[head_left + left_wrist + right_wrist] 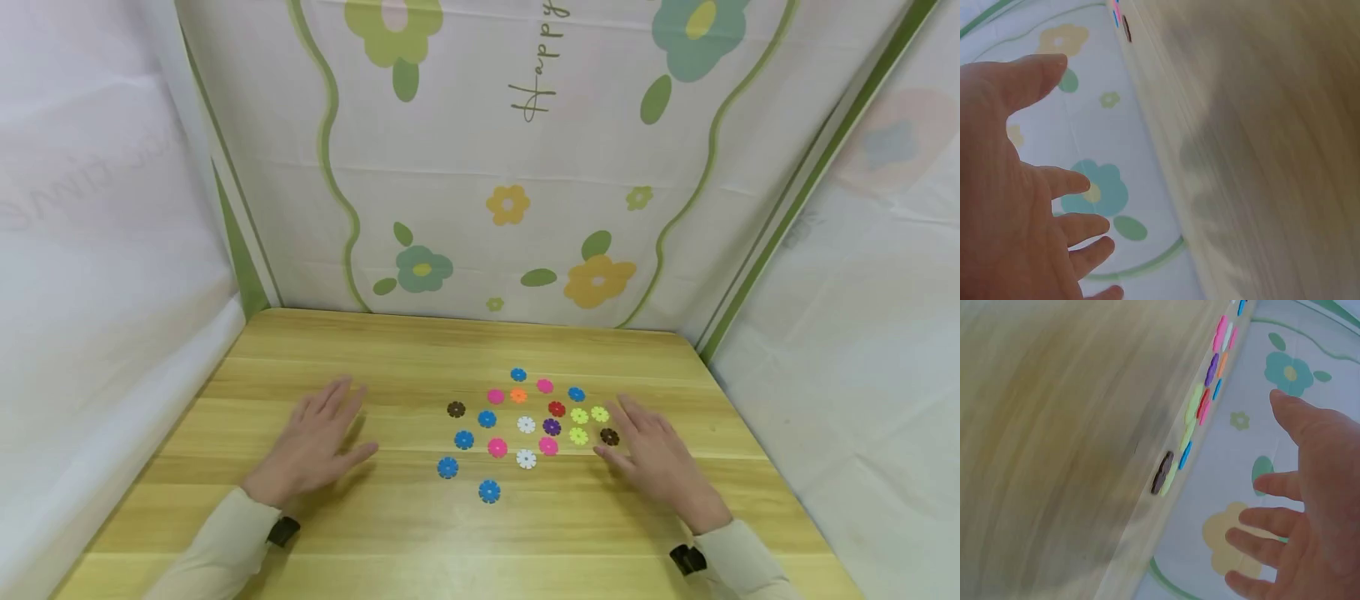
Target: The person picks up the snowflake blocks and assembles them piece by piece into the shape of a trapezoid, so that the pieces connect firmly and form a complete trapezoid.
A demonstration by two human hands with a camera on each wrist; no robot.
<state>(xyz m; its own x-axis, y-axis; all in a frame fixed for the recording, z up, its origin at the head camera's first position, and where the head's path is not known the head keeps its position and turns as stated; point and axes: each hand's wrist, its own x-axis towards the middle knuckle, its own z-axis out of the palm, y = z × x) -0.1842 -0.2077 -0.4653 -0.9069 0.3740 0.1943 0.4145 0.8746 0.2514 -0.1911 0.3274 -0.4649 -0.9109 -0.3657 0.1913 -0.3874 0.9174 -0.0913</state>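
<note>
Several flat, notched plastic discs lie spread over the wooden table, among them a blue disc point(489, 491), a white disc point(527, 458), a pink disc point(497, 447), an orange disc point(518, 395) and a purple disc point(552, 427). My left hand point(311, 446) hovers left of them, fingers spread, holding nothing; the brown disc point(456, 409) is on its side of the group. On the right, my right hand point(656, 454) is held with fingers extended, close beside another brown disc point(609, 437) and a yellow-green disc point(600, 414). In the right wrist view its palm point(1329, 512) holds nothing.
The wooden table point(360, 533) carries everything. A white cloth with printed flowers point(450, 150) hangs behind its far edge. White cloth walls stand at the left point(97, 250) and right point(847, 333). Dark bands sit at both wrists.
</note>
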